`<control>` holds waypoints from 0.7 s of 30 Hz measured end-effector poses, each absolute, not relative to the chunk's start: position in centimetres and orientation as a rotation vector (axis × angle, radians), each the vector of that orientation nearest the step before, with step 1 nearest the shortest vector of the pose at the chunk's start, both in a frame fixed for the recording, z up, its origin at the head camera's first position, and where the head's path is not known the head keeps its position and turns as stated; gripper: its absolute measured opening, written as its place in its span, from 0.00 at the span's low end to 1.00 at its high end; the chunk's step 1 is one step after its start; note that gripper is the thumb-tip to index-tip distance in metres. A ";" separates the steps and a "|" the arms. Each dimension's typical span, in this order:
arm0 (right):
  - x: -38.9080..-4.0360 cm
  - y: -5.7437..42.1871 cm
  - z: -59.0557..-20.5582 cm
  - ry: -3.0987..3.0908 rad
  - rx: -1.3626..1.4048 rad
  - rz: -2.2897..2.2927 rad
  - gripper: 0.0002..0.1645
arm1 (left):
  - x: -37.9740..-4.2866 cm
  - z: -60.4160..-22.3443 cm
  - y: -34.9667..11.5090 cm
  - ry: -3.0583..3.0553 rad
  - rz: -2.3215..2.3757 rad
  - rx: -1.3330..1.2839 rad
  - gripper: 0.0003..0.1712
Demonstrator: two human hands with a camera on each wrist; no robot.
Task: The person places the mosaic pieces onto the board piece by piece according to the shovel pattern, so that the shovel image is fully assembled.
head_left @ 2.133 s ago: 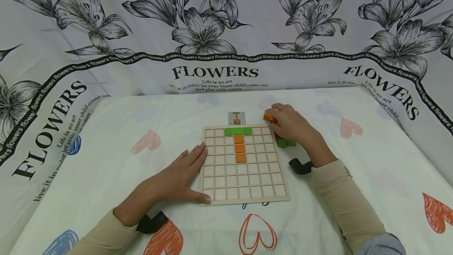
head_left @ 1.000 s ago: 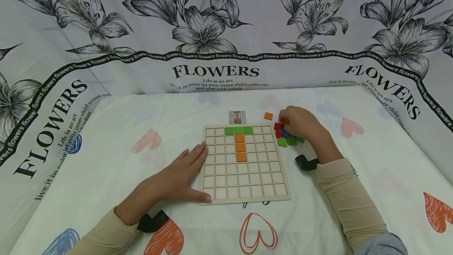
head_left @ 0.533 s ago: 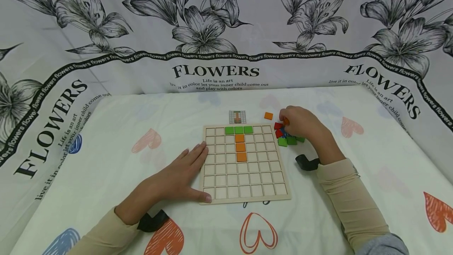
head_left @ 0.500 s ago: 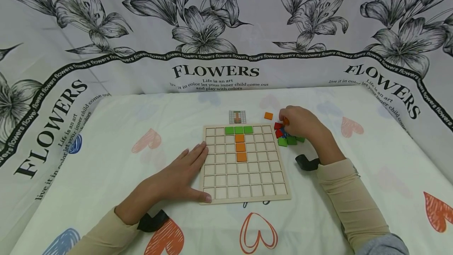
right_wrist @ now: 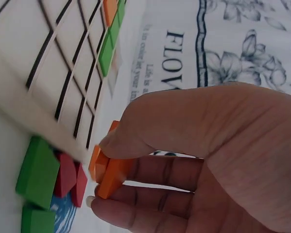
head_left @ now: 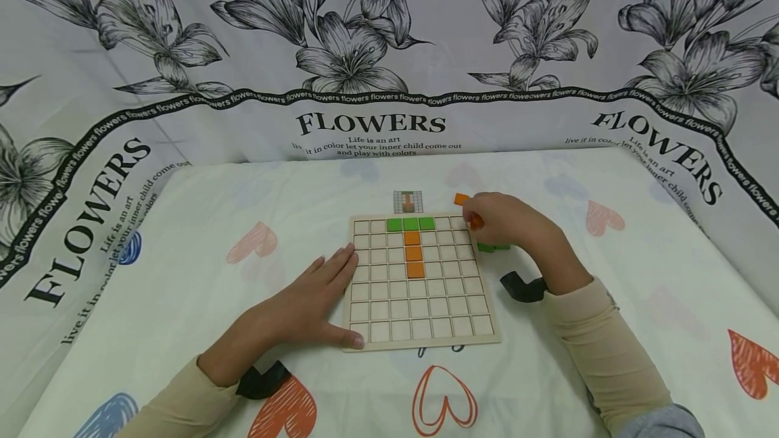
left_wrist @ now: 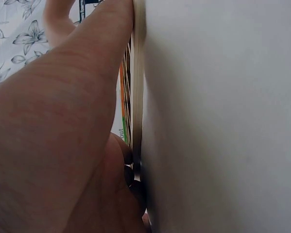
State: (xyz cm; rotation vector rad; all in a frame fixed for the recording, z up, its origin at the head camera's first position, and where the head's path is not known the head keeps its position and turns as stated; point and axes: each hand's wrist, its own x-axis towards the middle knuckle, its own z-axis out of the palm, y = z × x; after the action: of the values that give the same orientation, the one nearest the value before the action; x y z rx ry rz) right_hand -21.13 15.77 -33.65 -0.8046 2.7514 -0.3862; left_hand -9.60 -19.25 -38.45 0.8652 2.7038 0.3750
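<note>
My left hand (head_left: 298, 309) lies with straight fingers along the left edge of a wooden grid board (head_left: 371, 313), thumb at the near left corner. Three green tiles (head_left: 410, 224) form a row in the board's far row, with three orange tiles (head_left: 414, 253) in a column below. My right hand (head_left: 508, 222) is by the far right corner, pinching an orange square tile (right_wrist: 113, 177) between thumb and fingers. More orange shows beside it; I cannot tell if that is held too. Another orange tile (head_left: 461, 199) lies on the cloth just past the fingertips.
A small printed pattern card (head_left: 408, 201) lies beyond the board. Loose green tiles (right_wrist: 38, 170) and red tiles (right_wrist: 67, 174) lie at the board's right side, mostly hidden by the right hand in the head view. A white cloth with hearts (head_left: 182, 255) covers the table.
The right hand has set one orange tile on the cloth, moved right over the pile, then come back left and nearer with orange in its fingers. The left hand has stayed put.
</note>
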 end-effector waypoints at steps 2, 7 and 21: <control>-20.8 15.2 -33.6 2.730 -0.817 -0.382 0.06 | -9.6 -38.4 -19.2 2.704 0.370 0.862 0.77; -19.9 13.8 -33.4 2.686 -0.852 -0.374 0.07 | -9.6 -38.4 -19.2 2.702 0.370 0.857 0.77; -16.9 10.1 -33.4 2.550 -1.128 -0.426 0.08 | -9.6 -38.5 -19.2 2.707 0.364 0.858 0.77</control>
State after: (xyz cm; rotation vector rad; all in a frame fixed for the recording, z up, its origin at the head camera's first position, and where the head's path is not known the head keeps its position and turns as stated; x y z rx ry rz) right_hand -16.85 10.10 -33.36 -1.1283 2.5501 -0.4264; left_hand -9.60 -19.21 -38.47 0.8583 2.7069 0.3640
